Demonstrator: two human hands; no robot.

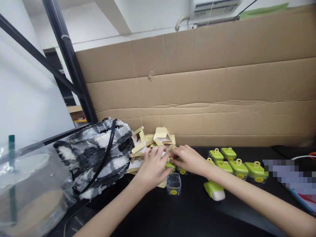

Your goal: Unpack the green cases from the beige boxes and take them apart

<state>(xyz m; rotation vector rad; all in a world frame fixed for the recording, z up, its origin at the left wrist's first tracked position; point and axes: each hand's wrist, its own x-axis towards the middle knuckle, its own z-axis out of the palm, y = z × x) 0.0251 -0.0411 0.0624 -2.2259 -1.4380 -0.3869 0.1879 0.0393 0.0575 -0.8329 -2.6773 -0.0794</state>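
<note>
Nearby, opened cartons (162, 133), a shaggy bag (90, 154) and green-lidded tubs (238, 167) flank the left hand (153, 168) and right hand (189, 158), whose grasp I cannot tell.

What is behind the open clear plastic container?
Behind the container: a glossy lime-green lid, then yellow cardboard boxes; the left hand covers parts of both, which cannot be seen.

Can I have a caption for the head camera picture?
Left hand and right hand at a green lid, open tub in front, boxes behind.
</note>
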